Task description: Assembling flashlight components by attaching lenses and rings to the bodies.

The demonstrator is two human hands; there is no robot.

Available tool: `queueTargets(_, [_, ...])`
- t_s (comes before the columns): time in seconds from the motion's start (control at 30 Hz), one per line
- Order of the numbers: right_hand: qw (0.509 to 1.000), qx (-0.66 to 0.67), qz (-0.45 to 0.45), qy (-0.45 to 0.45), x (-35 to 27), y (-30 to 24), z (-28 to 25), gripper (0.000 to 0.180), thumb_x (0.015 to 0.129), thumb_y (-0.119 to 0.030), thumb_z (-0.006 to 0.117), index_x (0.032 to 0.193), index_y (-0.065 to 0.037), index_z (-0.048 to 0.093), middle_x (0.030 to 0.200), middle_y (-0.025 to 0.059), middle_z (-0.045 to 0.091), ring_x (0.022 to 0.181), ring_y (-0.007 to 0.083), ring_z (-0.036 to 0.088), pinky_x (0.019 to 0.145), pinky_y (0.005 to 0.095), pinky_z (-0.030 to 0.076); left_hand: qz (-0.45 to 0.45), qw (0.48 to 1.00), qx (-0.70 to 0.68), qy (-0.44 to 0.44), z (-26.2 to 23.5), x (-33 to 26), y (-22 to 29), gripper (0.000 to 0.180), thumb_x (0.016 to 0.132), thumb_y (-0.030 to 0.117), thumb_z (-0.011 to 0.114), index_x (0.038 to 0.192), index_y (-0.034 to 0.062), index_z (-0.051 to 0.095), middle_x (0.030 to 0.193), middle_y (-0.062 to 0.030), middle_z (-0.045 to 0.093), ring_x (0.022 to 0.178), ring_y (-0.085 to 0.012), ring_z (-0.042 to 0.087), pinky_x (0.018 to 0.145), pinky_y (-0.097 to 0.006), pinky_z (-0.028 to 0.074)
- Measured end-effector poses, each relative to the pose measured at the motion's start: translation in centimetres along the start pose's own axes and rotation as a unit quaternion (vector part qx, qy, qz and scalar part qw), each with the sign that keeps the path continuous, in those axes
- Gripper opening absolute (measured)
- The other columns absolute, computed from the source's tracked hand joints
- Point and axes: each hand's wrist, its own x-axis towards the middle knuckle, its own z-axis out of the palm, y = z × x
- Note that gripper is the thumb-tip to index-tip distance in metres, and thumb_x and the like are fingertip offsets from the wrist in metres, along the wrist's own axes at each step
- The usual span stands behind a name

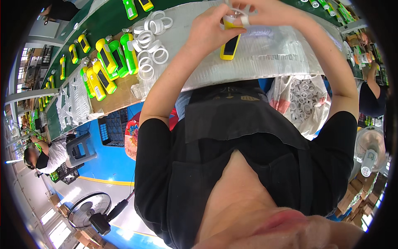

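Note:
A yellow handheld device (230, 47) with a dark panel stands tilted over the table, its lower end toward me. My left hand (210, 30) is closed round its upper part, thumb across the front. From the right, my right hand (265, 13) reaches to the device's far end, fingers curled about a pale round rim (235, 13). A small white band (245, 20) shows at those fingers; whether it is worn or held, I cannot tell. Loose white rings (159, 55) lie in a heap left of my left forearm.
Several yellow and green devices (108, 58) lie at the table's left. Plastic wrap (186, 70) covers the tabletop before me. A sack of white rings (304, 99) hangs open below the right edge. Clear rings (259, 31) lie near my right hand. Co-workers (52, 157) sit on both sides.

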Motion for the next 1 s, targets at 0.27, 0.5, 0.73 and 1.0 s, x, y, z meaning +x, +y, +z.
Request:
queueTargets(0.27, [0.902,-0.058,0.426,-0.050,1.8,-6.1,-0.3,0.038,0.080,-0.029,0.077,0.101,-0.003,0.059,0.088,0.0089,0.063,0.079,0.0189,0.060,0.071,0.0319,0.047,0.005,0.980,-0.192,-0.042,-2.1,-1.0,-0.6,0.087,0.067,0.029,0.088,0.139,0.0153,0.040,0.117,-0.0125,0.066,0.106,-0.0294,0.064,0.091,-0.037,0.051])
queueTargets(0.5, [0.991,-0.068,0.105,0.047,1.8,-7.2,0.2,0.045,0.084,-0.032,0.068,0.121,-0.009,0.056,0.088,0.0074,0.063,0.071,0.0233,0.065,0.063,0.0315,0.051,-0.294,0.712,-0.448,-0.454,-6.0,-0.9,3.9,0.047,0.077,0.026,0.079,0.114,0.0061,0.057,0.094,-0.0075,0.067,0.084,-0.0190,0.066,0.079,-0.035,0.052])
queueTargets(0.73, [0.850,-0.204,0.447,0.191,-1.2,11.3,5.3,0.040,0.098,-0.050,0.042,0.114,-0.015,0.053,0.083,0.0156,0.068,0.078,0.0394,0.065,0.068,0.0452,0.050,-0.170,0.944,0.107,-0.260,0.0,7.0,-11.3,0.054,0.085,0.032,0.069,0.130,0.0132,0.047,0.103,-0.0203,0.065,0.092,-0.0383,0.064,0.078,-0.044,0.052])
queueTargets(1.0, [0.680,-0.296,0.553,0.379,-8.4,25.8,-1.1,0.057,0.093,-0.053,0.051,0.125,-0.006,0.046,0.099,0.0206,0.069,0.090,0.0404,0.067,0.077,0.0479,0.052,-0.318,0.796,0.452,-0.248,-8.5,9.6,-25.1,0.072,0.087,0.067,0.052,0.145,0.0265,0.039,0.112,-0.0185,0.065,0.100,-0.0359,0.065,0.087,-0.042,0.052])
